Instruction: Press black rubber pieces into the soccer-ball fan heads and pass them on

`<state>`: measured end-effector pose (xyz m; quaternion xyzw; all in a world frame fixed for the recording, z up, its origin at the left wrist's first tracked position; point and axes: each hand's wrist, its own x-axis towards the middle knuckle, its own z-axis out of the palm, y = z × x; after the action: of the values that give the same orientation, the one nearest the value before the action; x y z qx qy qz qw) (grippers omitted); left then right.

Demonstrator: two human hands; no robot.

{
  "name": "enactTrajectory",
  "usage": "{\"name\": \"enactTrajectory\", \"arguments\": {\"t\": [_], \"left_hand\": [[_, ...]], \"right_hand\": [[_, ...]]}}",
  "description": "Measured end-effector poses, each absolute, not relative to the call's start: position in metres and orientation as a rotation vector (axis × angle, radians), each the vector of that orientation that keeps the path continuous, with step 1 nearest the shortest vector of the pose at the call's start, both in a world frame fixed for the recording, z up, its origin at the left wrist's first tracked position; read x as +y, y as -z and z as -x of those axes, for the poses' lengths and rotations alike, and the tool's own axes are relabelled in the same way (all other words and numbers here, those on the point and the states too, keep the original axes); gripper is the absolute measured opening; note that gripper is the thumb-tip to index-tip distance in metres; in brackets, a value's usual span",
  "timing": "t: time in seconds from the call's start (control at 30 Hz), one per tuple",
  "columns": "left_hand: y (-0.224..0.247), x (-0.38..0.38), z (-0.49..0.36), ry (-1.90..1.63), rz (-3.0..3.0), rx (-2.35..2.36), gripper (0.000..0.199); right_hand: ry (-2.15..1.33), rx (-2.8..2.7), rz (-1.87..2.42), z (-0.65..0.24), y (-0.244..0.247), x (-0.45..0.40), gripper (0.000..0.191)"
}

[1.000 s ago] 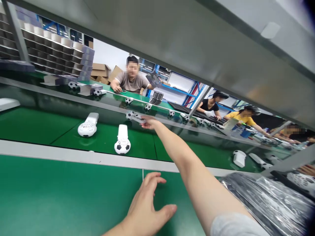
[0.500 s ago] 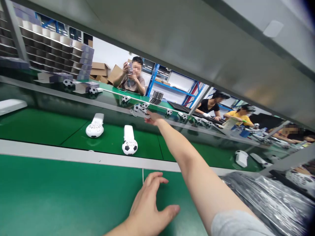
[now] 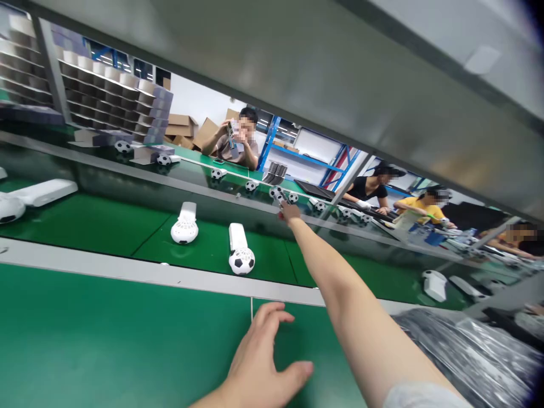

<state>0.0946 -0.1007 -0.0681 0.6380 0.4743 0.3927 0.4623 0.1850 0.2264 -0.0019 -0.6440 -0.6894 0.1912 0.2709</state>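
My right hand (image 3: 290,212) is stretched far out over the divider behind the green belt. Its fingers are closed round a white handheld fan (image 3: 277,194) with a black-and-white football-patterned head; the grip itself is small and partly hidden. Low in the middle, my left hand (image 3: 266,357) hovers above the green worktop (image 3: 106,340), fingers curved and apart, holding nothing. Between the two hands' distances, a football-patterned fan (image 3: 241,252) and another white fan (image 3: 185,224) lie on the green belt (image 3: 140,221).
Several more fans lie along the far line, one of them a ball-headed fan (image 3: 251,185). Stacked boxes (image 3: 114,102) stand at far left. A grey shelf (image 3: 255,56) hangs overhead. Clear plastic bags (image 3: 463,351) lie at right. Across the line, a person (image 3: 238,139) holds an object; others sit farther right.
My right hand has moved right along the far line, carrying the fan with it. My left hand keeps its open shape. The view has shifted a little, and the near fans appear farther right.
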Motion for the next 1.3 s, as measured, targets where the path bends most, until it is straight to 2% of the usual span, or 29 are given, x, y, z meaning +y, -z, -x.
{"name": "enactTrajectory", "arguments": {"t": [0.2,0.43,0.6,0.7,0.9,1.07,1.2,1.3], "left_hand": [[0.069,-0.1,-0.091,-1.071,-1.51,1.118,0.038],[0.07,-0.099,-0.092,-1.079,-1.577,1.11,0.038],[0.071,-0.098,-0.092,-1.099,-1.577,1.109,0.036],[0.072,-0.098,-0.092,-1.136,-1.577,1.098,0.036],[0.072,-0.098,-0.089,-1.148,-1.59,1.096,0.035],[0.073,-0.098,-0.089,-1.149,-1.61,1.092,0.034],[0.076,-0.094,-0.088,-1.163,-1.636,1.071,0.034],[0.08,-0.087,-0.081,-1.194,-1.706,1.132,0.033]], "right_hand": [[-0.502,-1.956,1.761,-0.217,0.007,0.181,0.026],[-0.142,-2.151,1.905,-0.275,0.043,0.115,0.027],[-0.046,-2.28,1.932,-0.283,0.052,0.1,0.036],[-0.025,-2.32,1.926,-0.281,0.051,0.101,0.043],[-0.114,-2.381,2.0,-0.283,0.046,0.114,0.035],[-0.004,-2.279,2.14,-0.3,0.034,0.113,0.032],[0.061,-2.244,2.157,-0.304,0.018,0.079,0.039],[0.047,-2.335,1.973,-0.315,0.0,0.017,0.04]]}}
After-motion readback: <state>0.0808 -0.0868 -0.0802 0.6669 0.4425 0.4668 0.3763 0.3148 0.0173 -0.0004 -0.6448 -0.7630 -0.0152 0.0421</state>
